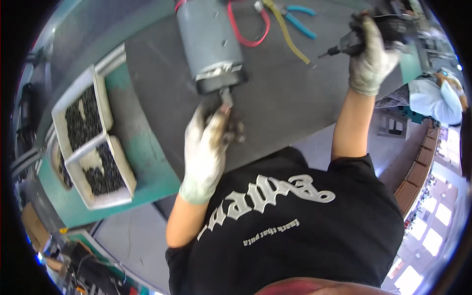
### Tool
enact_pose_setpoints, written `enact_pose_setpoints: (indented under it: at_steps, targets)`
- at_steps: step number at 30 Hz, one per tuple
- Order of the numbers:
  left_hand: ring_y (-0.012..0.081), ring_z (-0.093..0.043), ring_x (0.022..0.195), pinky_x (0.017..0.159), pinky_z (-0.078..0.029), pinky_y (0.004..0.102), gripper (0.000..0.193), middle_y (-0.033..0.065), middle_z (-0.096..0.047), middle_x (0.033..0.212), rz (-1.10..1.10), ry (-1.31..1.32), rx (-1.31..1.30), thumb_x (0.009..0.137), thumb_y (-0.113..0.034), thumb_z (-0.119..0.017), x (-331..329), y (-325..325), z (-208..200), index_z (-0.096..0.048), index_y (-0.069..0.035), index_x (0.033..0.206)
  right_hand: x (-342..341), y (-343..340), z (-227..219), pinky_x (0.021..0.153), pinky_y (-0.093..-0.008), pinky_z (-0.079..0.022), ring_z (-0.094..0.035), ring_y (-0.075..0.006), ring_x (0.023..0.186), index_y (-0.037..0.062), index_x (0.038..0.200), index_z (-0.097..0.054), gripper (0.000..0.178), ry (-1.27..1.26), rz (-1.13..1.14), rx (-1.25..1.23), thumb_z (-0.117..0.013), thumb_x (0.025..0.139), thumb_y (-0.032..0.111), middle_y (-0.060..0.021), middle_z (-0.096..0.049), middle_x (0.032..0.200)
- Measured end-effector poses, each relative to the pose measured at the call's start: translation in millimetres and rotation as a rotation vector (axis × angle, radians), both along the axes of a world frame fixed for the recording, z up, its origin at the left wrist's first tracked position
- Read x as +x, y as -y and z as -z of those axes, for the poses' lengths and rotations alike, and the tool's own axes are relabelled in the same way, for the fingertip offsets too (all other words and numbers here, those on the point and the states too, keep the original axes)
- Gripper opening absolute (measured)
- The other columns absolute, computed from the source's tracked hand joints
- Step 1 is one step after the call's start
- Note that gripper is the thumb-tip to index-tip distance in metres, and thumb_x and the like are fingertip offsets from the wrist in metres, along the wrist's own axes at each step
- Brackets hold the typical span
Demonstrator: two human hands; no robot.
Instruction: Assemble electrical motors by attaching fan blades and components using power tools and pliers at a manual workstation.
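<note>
A grey cylindrical motor (206, 37) lies on the dark mat at the top centre, its black end cap toward me and a short metal shaft (226, 96) sticking out. My left hand (204, 147), in a stained white glove, is closed at that shaft; motion blurs its fingertips. Up at the right, my gloved right hand (373, 54) grips a black power screwdriver (351, 43), its bit pointing left over the mat and touching nothing.
Red cable (253, 44), a yellow strip (287, 37) and blue-handled pliers (301, 24) lie beyond the motor. White bins (101, 118) of small black parts stand on the left. A person (435, 101) sits at the right; the bench's near edge runs before me.
</note>
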State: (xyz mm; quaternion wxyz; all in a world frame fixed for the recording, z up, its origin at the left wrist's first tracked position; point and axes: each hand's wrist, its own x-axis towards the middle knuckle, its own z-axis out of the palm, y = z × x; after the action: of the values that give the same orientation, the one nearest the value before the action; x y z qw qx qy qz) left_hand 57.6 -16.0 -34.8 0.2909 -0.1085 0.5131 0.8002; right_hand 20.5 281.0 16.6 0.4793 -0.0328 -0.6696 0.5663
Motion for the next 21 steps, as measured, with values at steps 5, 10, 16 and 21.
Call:
enact_pose_setpoints:
  at_steps: [5, 10, 16, 21]
  targets:
    - [0.0144, -0.063, 0.071, 0.062, -0.052, 0.0258, 0.029, 0.0094, -0.062, 0.084, 0.116, -0.004, -0.134, 0.097, -0.02, -0.051, 33, 64, -6, -0.056, 0.005, 0.111, 1, -53, 22, 0.073, -0.0269, -0.053, -0.062, -0.0124, 0.084, -0.0022, 0.118, -0.058, 0.037, 0.212, 0.27, 0.255, -0.073, 0.086, 0.01, -0.0063, -0.065, 0.1]
    - [0.0093, -0.056, 0.06, 0.057, -0.044, 0.0256, 0.019, 0.0039, -0.059, 0.067, 0.039, -0.281, -0.595, 0.091, -0.013, -0.056, 36, 114, -57, -0.064, 0.0, 0.102, 1, 1, -3, 0.103, -0.0426, -0.039, -0.053, -0.03, 0.118, -0.0015, 0.13, -0.052, 0.05, 0.079, 0.471, 0.8, -0.069, 0.087, 0.019, -0.0189, -0.057, 0.127]
    - [0.0324, -0.069, 0.081, 0.076, -0.052, 0.0395, 0.021, 0.0191, -0.07, 0.09, -0.475, -0.67, -1.786, 0.089, -0.019, -0.059, -23, 243, -76, -0.069, -0.001, 0.095, -54, -44, 102, 0.108, -0.0453, -0.034, -0.041, -0.0399, 0.13, 0.0108, 0.142, -0.046, 0.05, 0.652, -0.055, 1.27, -0.052, 0.098, 0.034, -0.0228, -0.045, 0.139]
    - [0.0325, -0.068, 0.091, 0.082, -0.051, 0.0384, 0.023, 0.0179, -0.071, 0.094, -0.286, -0.63, -1.896, 0.087, -0.02, -0.061, -88, 392, -30, -0.071, -0.004, 0.1, -53, -53, 106, 0.101, -0.041, -0.041, -0.052, -0.0373, 0.12, 0.005, 0.134, -0.052, 0.045, 0.568, 0.087, 0.957, -0.047, 0.101, 0.036, -0.0226, -0.054, 0.129]
